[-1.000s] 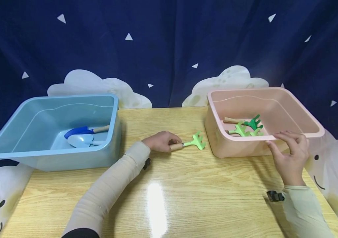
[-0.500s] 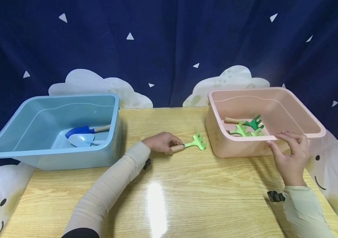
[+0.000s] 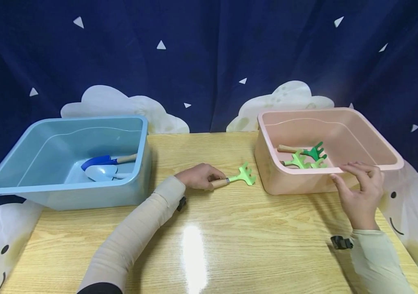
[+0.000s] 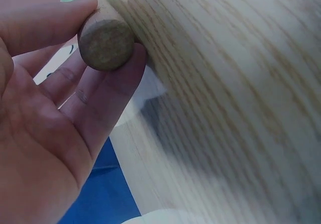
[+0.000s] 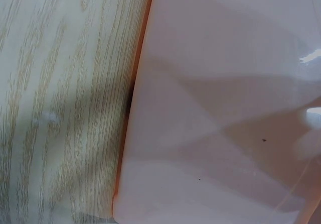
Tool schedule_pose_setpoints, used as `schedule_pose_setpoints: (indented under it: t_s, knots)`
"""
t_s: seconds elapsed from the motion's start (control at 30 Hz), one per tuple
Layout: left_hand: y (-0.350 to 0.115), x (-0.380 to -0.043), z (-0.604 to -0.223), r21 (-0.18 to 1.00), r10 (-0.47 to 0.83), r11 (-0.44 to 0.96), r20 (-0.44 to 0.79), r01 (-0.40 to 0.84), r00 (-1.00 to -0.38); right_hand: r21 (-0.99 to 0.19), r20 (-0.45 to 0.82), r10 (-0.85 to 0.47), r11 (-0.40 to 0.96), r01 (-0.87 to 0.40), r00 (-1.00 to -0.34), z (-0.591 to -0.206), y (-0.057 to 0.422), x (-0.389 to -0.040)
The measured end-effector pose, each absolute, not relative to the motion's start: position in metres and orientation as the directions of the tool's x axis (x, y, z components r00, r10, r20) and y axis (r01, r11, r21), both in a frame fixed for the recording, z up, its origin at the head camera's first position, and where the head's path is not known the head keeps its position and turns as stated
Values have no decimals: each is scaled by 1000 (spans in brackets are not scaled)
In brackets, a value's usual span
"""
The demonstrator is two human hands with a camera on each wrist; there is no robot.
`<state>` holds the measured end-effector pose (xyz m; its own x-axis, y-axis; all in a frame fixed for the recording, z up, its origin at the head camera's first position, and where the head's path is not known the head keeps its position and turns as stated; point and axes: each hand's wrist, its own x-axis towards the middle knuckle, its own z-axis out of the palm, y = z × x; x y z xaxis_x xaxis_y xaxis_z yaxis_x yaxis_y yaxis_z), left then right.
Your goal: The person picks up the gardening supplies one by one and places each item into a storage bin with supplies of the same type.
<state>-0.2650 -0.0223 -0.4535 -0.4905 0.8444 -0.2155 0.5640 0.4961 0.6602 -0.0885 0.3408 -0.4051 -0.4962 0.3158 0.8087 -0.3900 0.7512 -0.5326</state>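
My left hand [image 3: 200, 176] pinches the wooden handle of a light green hand rake [image 3: 244, 174] between thumb and fingers, low over the table, with its tines pointing right. In the left wrist view the round butt of the handle [image 4: 106, 44] faces the camera between the fingertips. On the right, my right hand [image 3: 360, 194] holds the near rim of a pink tub [image 3: 278, 181], fingers at the rim and thumb against the outer wall. Inside this tub lie a dark green hand rake [image 3: 315, 152] and light green rake heads [image 3: 298, 160]. The right wrist view shows tub wall without the hand.
A blue tub [image 3: 95, 198] at the left holds a dark blue trowel [image 3: 98, 161] and a light blue trowel [image 3: 100, 173]. Both tubs stand on the wooden table [image 3: 260, 241], before a navy curtain [image 3: 194, 61] with printed clouds.
The left fingers have shifted slightly back along the rake's handle, and the rake has barely moved. My right hand stays on the pink tub's rim.
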Motion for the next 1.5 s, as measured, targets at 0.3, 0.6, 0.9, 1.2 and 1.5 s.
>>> schedule_pose_setpoints:
  t_s: [0.3, 0.6, 0.9, 1.2, 1.5]
  knots:
    - [-24, -265, -457, 657, 835, 498, -187, 566, -518, -537, 806, 328, 757, -374, -493, -407, 341, -89]
    - [-26, -263, -461, 660, 815, 491, -119, 568, -567, -541, 801, 329, 756, -368, -501, -406, 342, -89]
    - [-34, -260, -459, 668, 733, 542, -78, 510, -676, -539, 804, 331, 757, -370, -494, -406, 342, -90]
    - [-45, -263, -449, 757, 674, 492, -18, 430, -738, -548, 797, 333, 751, -369, -504, -404, 339, -87]
    - [-45, -270, -431, 771, 631, 476, 35, 423, -775, -558, 788, 337, 744, -368, -515, -401, 336, -85]
